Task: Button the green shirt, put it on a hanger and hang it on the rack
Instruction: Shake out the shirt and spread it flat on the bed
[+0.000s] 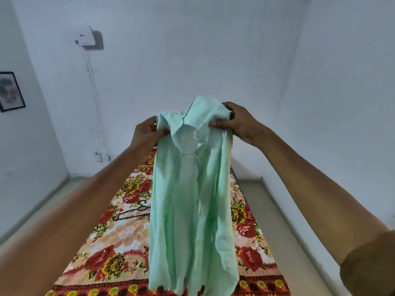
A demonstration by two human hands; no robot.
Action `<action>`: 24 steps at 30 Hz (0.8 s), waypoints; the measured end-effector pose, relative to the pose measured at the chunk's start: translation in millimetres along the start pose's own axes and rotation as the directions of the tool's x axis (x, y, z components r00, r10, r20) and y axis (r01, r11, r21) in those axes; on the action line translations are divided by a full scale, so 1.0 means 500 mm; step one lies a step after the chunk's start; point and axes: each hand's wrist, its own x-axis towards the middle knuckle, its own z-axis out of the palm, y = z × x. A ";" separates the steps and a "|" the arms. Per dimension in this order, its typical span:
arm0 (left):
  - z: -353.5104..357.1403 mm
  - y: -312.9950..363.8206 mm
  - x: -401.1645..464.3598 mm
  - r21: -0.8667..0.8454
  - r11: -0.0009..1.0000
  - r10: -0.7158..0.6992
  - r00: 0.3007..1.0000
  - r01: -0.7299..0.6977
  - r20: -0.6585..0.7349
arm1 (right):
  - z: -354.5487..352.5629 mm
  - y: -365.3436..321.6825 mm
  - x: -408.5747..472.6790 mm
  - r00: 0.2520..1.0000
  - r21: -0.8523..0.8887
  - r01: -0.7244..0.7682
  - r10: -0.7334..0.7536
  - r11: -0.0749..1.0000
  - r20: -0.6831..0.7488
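Observation:
The pale green shirt (192,199) hangs in the air in front of me, held up by its shoulders above the bed. My left hand (147,131) pinches the fabric at the left side of the collar. My right hand (237,122) grips the right shoulder, thumb in front and fingers behind. The collar is spread and the shirt's body hangs long and loose, its hem low over the bed's near end. A dark hanger (133,212) lies flat on the bed, left of the shirt and partly hidden by it. No rack is in view.
The bed with its floral sheet (102,242) runs away from me down the middle, with bare floor on both sides. White walls close in behind. A framed picture (10,91) hangs at the left, and a white box with cables (85,36) sits high on the back wall.

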 end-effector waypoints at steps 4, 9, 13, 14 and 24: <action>-0.005 -0.005 -0.012 0.037 0.999 0.015 0.991 -0.010 -0.136 | 0.011 0.002 -0.011 0.997 -0.284 0.055 -0.070 0.957 -0.042; 0.002 -0.006 -0.050 0.119 0.989 0.101 0.993 -0.093 -0.065 | 0.039 0.009 -0.033 0.996 -0.369 0.082 -0.092 0.926 -0.010; -0.009 -0.026 -0.066 0.469 0.853 0.197 0.974 -0.227 0.113 | 0.043 0.035 -0.051 0.999 -0.367 0.054 -0.048 0.929 0.026; -0.012 -0.037 -0.076 0.551 0.794 0.203 0.966 -0.258 0.160 | 0.044 0.038 -0.059 0.999 -0.337 0.040 -0.026 0.941 0.045; -0.020 -0.089 -0.168 0.668 0.580 0.369 0.881 -0.467 0.295 | 0.081 0.038 -0.134 0.955 -0.260 -0.037 0.111 0.965 0.275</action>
